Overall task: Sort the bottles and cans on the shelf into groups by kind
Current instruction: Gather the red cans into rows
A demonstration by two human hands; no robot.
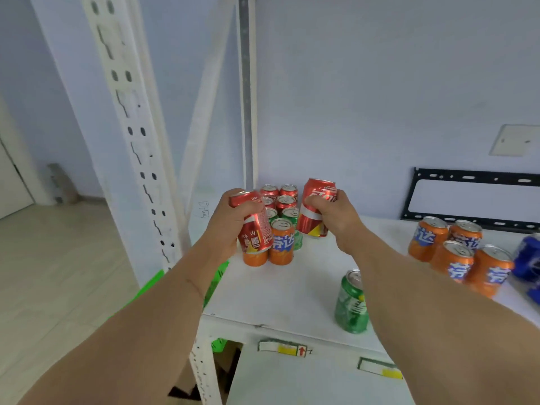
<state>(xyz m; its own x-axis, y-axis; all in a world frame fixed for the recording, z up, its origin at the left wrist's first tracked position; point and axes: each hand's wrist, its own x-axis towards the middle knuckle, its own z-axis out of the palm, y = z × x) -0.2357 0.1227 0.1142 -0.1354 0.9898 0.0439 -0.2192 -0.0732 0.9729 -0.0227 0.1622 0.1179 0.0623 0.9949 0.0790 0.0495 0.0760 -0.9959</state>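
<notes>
- Left hand [230,220] closed around a red cola can [254,229], fingers wrapped over its upper part; can lifted off the shelf and tilted, top leaning to the left.
- Right hand [333,213] closed around a second red cola can [317,209], gripped at the middle, thumb across the front; also raised above the shelf and tilted a little, top leaning to the right.
- Both held cans above the back left corner of the white shelf board [280,293], one on each side of a cluster of standing cans.
- In that cluster: small red cans [279,195] at the very back near the wall, green cans [290,214] in front of them, then two orange cans at the front, one [282,241] fully visible and the other [255,258] partly hidden under the left hand's can.
- Single green can [350,302] standing upright near the front edge of the shelf, just beside the right forearm and well apart from the cluster.
- Group of four orange cans [455,255] standing close together at the right side of the shelf.
- Blue cans [527,258] at the far right edge, cut by the frame; exact number not possible to tell.
- White perforated upright post [131,135] of the rack at the left.
- Black metal bracket [473,182] leaning against the wall behind the orange group.
- White socket plate [514,140] on the wall above the bracket.
</notes>
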